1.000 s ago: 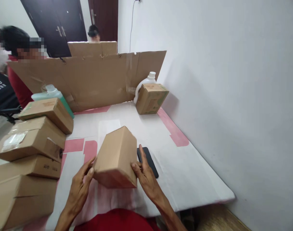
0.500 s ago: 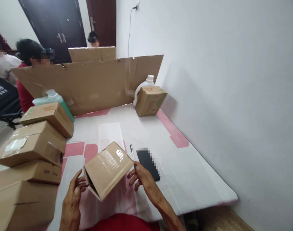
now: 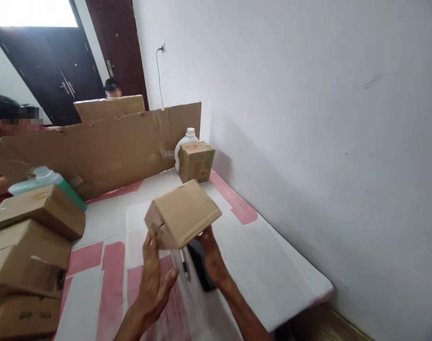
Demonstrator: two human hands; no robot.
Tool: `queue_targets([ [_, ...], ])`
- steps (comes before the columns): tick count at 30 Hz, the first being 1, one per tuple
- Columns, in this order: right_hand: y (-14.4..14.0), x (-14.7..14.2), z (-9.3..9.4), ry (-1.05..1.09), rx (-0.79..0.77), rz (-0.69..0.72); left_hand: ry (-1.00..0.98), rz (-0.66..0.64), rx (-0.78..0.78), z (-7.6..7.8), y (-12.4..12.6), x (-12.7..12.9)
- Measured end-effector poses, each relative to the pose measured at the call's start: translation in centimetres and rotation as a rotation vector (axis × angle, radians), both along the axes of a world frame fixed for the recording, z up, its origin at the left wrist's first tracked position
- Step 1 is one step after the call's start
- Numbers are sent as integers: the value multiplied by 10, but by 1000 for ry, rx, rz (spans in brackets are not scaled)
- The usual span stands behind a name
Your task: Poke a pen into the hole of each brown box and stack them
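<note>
I hold a small brown cardboard box tilted in the air above the white and pink table. My left hand touches its lower left corner with the fingertips. My right hand supports it from underneath on the right side. Below the box, partly hidden by my right hand, lie a black phone and a pen on the table.
Stacked cardboard boxes fill the left side, with a green bottle behind them. A cardboard screen stands across the back; a small box and white jug sit by the wall. People sit behind the screen.
The box has been lifted higher and turned, its taped face no longer showing. The view has swung upward and right, and my hands have shifted under the box.
</note>
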State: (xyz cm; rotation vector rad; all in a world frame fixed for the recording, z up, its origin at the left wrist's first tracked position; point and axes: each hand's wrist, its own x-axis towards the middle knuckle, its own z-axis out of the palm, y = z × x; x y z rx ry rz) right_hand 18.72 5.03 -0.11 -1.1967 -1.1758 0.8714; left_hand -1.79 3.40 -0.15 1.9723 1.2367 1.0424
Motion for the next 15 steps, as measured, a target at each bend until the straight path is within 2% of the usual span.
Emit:
queue_targets([
  [2, 38, 37, -2, 72, 19, -137, -1, -136, 10, 4, 52, 45],
  [4, 75, 73, -6, 113, 0, -228, 17, -206, -49, 4, 102, 89],
  [8, 136, 125, -15, 131, -37, -310, 64, -242, -205, -3, 183, 158],
  [11, 167, 142, -21, 114, -49, -343, 79, -247, -262, -10, 219, 181],
  [15, 194, 147, -25, 76, -18, -370, 86, -235, -331, -15, 243, 185],
])
